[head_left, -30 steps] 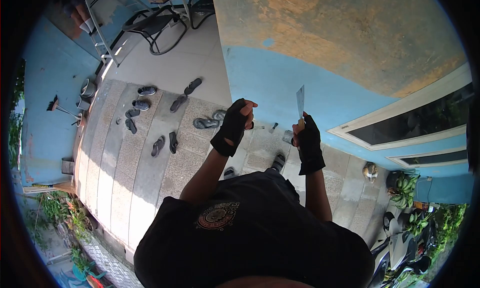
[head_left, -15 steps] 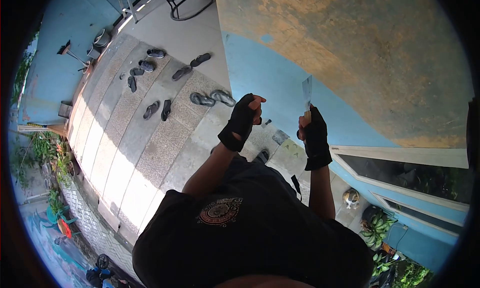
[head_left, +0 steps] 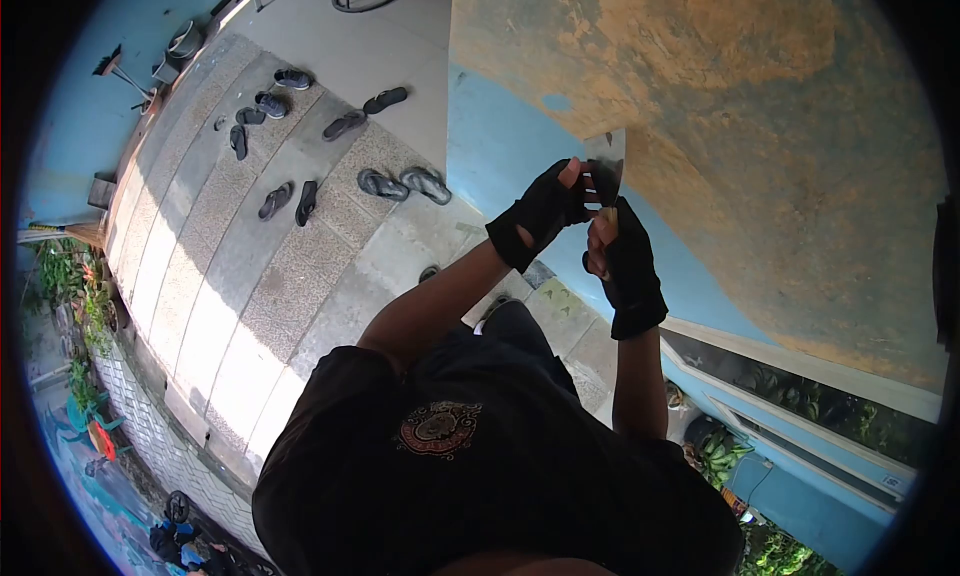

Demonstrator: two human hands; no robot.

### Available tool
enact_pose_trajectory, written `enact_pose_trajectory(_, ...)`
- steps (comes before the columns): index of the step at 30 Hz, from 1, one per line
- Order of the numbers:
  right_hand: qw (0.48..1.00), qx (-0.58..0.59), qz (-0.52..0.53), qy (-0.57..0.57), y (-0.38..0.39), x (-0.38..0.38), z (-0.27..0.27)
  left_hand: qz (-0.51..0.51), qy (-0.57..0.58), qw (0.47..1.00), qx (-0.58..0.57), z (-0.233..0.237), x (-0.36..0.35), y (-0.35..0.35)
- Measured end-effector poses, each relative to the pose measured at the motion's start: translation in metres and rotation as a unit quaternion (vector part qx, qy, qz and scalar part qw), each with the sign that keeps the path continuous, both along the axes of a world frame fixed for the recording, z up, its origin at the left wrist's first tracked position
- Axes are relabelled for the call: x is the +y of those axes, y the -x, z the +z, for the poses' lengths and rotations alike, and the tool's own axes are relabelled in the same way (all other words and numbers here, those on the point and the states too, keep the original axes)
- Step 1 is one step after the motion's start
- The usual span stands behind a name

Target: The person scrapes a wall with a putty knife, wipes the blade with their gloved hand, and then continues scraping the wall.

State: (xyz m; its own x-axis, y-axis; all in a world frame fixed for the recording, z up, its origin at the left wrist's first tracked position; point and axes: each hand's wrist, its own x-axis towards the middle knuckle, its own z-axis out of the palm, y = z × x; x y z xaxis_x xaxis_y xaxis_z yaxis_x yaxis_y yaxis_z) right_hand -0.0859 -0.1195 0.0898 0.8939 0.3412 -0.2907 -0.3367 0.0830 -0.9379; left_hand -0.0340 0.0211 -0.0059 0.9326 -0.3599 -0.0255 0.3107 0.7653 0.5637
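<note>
**Scraper (head_left: 607, 158) up, fingertips (head_left: 591, 188) right at the blade (head_left: 606, 151)!**

And here's the right hand (head_left: 624, 261), fingers wrapped around the handle (head_left: 611, 215), a firm grasp by the look of it, blade pointing up past the knuckles. In comes the left hand (head_left: 556, 201) from the side, thumb raised, fingers partly extended beside the lower blade. Are they pinching the metal or just brushing it? From this angle, I cannot tell! Behind it all, the patchy ochre-and-blue wall (head_left: 740, 146); whether the tool touches it is also unclear.

Now the danger: those fingerless gloves (head_left: 640, 281) leave the tips bare, so a slip along the blade could nick skin. A twist of the right wrist would likely do it, swinging the edge across the left fingers. A loosened grip might drop the scraper onto the paving (head_left: 405, 246), near the grey flip-flops (head_left: 427, 186).
</note>
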Motion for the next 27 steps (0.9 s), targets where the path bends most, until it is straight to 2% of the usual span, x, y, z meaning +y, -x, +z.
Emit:
enact_pose_trajectory(1,1.0,0.011,-0.023,-0.016,-0.005,0.006,0.001,-0.025,0.095,0.994,-0.045,0.007,-0.005,-0.007)
enact_pose_trajectory(2,0.998,0.026,-0.048,-0.031,-0.005,0.007,0.0,-0.015,0.117,0.993,0.004,0.013,-0.011,-0.009)
enact_pose_trajectory(6,0.999,0.032,-0.02,0.023,-0.021,-0.001,-0.007,0.025,0.178,0.982,0.062,0.008,-0.036,-0.027)
enact_pose_trajectory(8,0.997,0.013,-0.02,0.078,-0.031,0.002,-0.007,0.062,0.097,0.992,0.045,-0.007,-0.039,-0.04)
enact_pose_trajectory(9,0.996,0.017,-0.011,0.081,-0.035,0.004,-0.007,0.071,0.1,0.991,0.049,0.001,-0.037,-0.04)
enact_pose_trajectory(11,0.997,0.009,-0.002,0.072,-0.037,0.007,-0.007,0.106,0.08,0.979,0.157,0.027,-0.031,-0.036)
enact_pose_trajectory(12,0.997,0.014,0.003,0.075,-0.035,0.008,-0.009,0.111,0.083,0.977,0.161,0.022,-0.032,-0.034)
enact_pose_trajectory(14,0.999,0.018,-0.013,0.028,-0.035,0.009,-0.013,0.104,0.074,0.985,0.113,0.013,-0.032,-0.039)
enact_pose_trajectory(18,0.998,0.047,0.027,0.006,-0.046,0.012,-0.012,0.108,0.105,0.982,0.112,0.018,-0.021,-0.041)
enact_pose_trajectory(20,0.995,-0.024,-0.028,0.091,-0.037,0.022,-0.01,0.082,0.048,0.989,0.113,0.016,-0.02,-0.039)
enact_pose_trajectory(21,0.995,-0.025,-0.023,0.09,-0.039,0.017,-0.013,0.087,0.048,0.989,0.113,0.017,-0.018,-0.04)
enact_pose_trajectory(23,0.997,0.024,0.032,0.065,-0.046,0.001,-0.026,0.099,0.055,0.988,0.105,0.018,-0.017,-0.043)
enact_pose_trajectory(27,0.992,-0.02,-0.017,0.126,-0.039,0.017,-0.025,0.08,0.117,0.986,0.085,0.011,-0.018,-0.042)
